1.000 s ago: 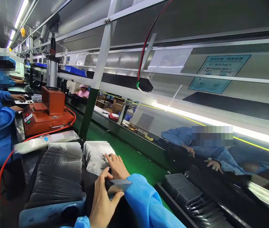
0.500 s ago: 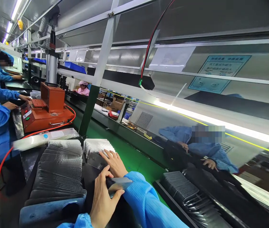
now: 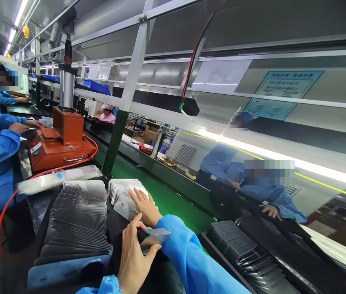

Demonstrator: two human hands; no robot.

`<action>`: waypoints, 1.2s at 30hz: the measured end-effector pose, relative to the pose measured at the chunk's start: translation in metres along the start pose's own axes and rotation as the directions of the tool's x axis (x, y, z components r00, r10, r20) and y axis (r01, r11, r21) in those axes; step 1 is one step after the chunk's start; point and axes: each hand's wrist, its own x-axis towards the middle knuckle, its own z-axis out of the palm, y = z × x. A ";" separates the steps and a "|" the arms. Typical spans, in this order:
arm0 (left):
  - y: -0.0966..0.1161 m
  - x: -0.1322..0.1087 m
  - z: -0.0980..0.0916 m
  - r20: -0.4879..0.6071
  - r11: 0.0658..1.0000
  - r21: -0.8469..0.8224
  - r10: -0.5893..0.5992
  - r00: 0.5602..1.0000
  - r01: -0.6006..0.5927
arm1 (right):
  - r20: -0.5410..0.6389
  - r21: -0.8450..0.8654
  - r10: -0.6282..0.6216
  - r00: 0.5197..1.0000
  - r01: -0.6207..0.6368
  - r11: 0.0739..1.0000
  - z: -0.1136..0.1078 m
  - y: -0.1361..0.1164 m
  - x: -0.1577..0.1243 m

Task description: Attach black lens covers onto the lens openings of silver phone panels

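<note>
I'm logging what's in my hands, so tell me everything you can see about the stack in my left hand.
The stack is a small block of thin, flat pieces, with fine pale-grey layers along its upper edge and a dark, glossy, reflective face below. It looks like glass or shiny plastic; which is unclear. It sits tilted, gripped between the thumb and fingers of your left hand. Its far end meets your right sleeve in view, but whether they touch is unclear.
</note>
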 end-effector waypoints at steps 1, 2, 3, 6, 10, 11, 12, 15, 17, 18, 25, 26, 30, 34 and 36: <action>0.000 0.000 0.000 -0.004 1.000 0.003 0.001 1.000 -0.001 | 0.006 0.017 -0.020 1.000 0.020 1.000 0.000 0.000 0.004; 0.000 0.000 0.000 -0.007 1.000 0.005 0.002 1.000 -0.002 | 0.009 0.035 -0.037 0.999 0.037 0.999 0.001 -0.001 0.008; -0.001 0.000 0.000 -0.008 1.000 0.007 0.004 1.000 -0.004 | 0.009 0.053 -0.046 0.999 0.046 0.998 0.003 -0.002 0.012; -0.001 -0.001 0.000 -0.005 1.000 0.011 0.014 1.000 -0.014 | -0.010 0.114 -0.028 1.000 0.029 0.993 0.007 -0.006 0.020; -0.004 0.000 -0.002 0.002 0.999 0.017 0.031 1.000 -0.031 | -0.023 0.228 -0.017 1.000 0.022 0.973 -0.007 -0.003 0.020; -0.005 0.000 -0.002 0.003 0.999 0.020 0.035 0.999 -0.035 | -0.025 0.264 -0.025 0.999 0.031 0.964 -0.018 0.000 0.017; -0.006 0.000 -0.002 0.005 0.999 0.023 0.039 0.999 -0.039 | -0.029 0.302 -0.036 0.999 0.043 0.952 -0.031 0.004 0.012; -0.011 0.003 -0.002 0.008 0.999 0.027 0.037 0.999 -0.037 | -0.043 0.415 -0.086 0.995 0.096 0.905 -0.085 0.012 -0.015; -0.013 0.006 0.000 0.005 0.999 0.029 0.024 1.000 -0.024 | -0.035 0.466 -0.142 0.989 0.141 0.874 -0.120 0.009 -0.041; -0.013 0.008 0.001 0.003 0.999 0.031 0.018 1.000 -0.018 | -0.019 0.478 -0.174 0.985 0.162 0.863 -0.133 0.004 -0.054; -0.012 0.017 0.001 0.087 0.991 0.098 0.077 0.993 -0.085 | 0.123 0.155 -0.187 0.975 0.168 0.974 -0.132 -0.038 -0.093; -0.012 0.018 0.000 0.108 0.987 0.122 0.092 0.990 -0.106 | 0.107 0.167 -0.185 0.977 0.166 0.972 -0.127 -0.037 -0.094; -0.009 0.021 -0.006 0.207 0.947 0.252 0.149 0.967 -0.200 | 0.018 0.237 -0.163 0.987 0.154 0.959 -0.116 -0.017 -0.098; 0.003 0.038 -0.013 0.286 0.864 0.397 0.204 0.936 -0.310 | -0.101 0.346 -0.108 0.989 0.137 0.928 -0.106 0.002 -0.105; 0.013 0.050 -0.019 0.308 0.806 0.471 0.229 0.923 -0.357 | -0.182 0.413 -0.044 0.982 0.116 0.903 -0.096 0.006 -0.105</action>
